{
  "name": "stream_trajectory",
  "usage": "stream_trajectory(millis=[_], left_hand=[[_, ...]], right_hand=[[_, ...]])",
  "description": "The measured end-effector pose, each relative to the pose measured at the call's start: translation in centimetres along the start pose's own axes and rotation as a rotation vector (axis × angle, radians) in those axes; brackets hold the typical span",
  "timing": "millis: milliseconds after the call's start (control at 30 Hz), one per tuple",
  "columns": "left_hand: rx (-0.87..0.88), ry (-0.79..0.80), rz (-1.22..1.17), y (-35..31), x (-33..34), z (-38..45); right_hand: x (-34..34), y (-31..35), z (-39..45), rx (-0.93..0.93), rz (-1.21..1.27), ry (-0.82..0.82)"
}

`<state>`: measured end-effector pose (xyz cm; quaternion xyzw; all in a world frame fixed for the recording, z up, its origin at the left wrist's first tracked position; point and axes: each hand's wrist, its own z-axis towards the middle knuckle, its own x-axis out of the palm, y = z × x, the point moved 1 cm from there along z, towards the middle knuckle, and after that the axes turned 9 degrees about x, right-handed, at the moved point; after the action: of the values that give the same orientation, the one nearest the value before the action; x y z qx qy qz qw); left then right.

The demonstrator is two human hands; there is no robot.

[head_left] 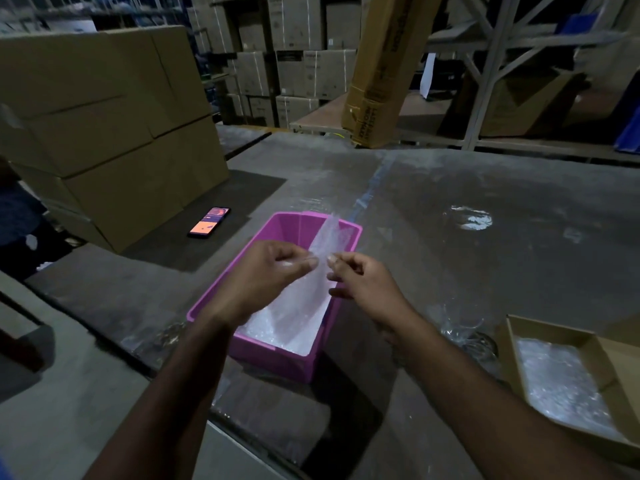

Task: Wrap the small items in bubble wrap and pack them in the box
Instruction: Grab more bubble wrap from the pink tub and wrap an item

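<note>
A clear sheet of bubble wrap [313, 299] hangs upright over a pink plastic bin [287, 226] in the middle of the grey table. My left hand [266, 275] pinches the sheet's upper edge from the left. My right hand [363, 278] pinches the same edge from the right, fingers curled. More bubble wrap lies white in the bin's bottom. An open cardboard box [620, 368] with bubble wrap [561, 382] inside sits at the lower right. No small item shows clearly in either hand.
A phone [209, 221] with a lit screen lies on a dark mat at the left. Stacked cardboard cartons [114, 133] stand behind it. A tape roll or crumpled plastic [471, 218] lies at the far right. Shelving and a leaning carton [384, 71] stand beyond the table.
</note>
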<state>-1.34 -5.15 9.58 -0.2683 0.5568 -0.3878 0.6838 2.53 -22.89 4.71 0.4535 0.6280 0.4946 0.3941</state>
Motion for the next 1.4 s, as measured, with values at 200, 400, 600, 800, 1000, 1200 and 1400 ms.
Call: stream_trajectory(millis=[200, 400, 600, 800, 1000, 1200, 1400], left_hand=[[0.041, 0.14, -0.304, -2.5, 3.3, -0.1], [0.062, -0.066, -0.561, -2.9, 4.5, 0.6], [0.131, -0.194, -0.499, -3.0, 6.1, 2.3], [0.257, -0.279, 0.157, -0.9, 5.2, 4.8], [-0.121, -0.345, 0.561, 7.1, 0.8, 3.9], [-0.311, -0.169, 0.601, 13.5, 2.0, 1.3], [-0.325, -0.055, 0.674, 12.6, 2.5, 1.1]], right_hand=[[-2.7, 1.2, -1.1, 0.039, 0.237, -0.056], [-6.8, 0.6, -2.5, -0.005, 0.394, -0.193], [-12.5, -0.9, -5.0, -0.054, 0.388, -0.391], [-16.4, -2.3, -7.3, -0.013, 0.405, -0.544], [-17.9, -2.9, -8.4, 0.001, 0.387, -0.542], [-16.1, -2.6, -7.9, -0.014, 0.353, -0.442], [-12.7, -1.8, -6.4, -0.067, 0.314, -0.338]])
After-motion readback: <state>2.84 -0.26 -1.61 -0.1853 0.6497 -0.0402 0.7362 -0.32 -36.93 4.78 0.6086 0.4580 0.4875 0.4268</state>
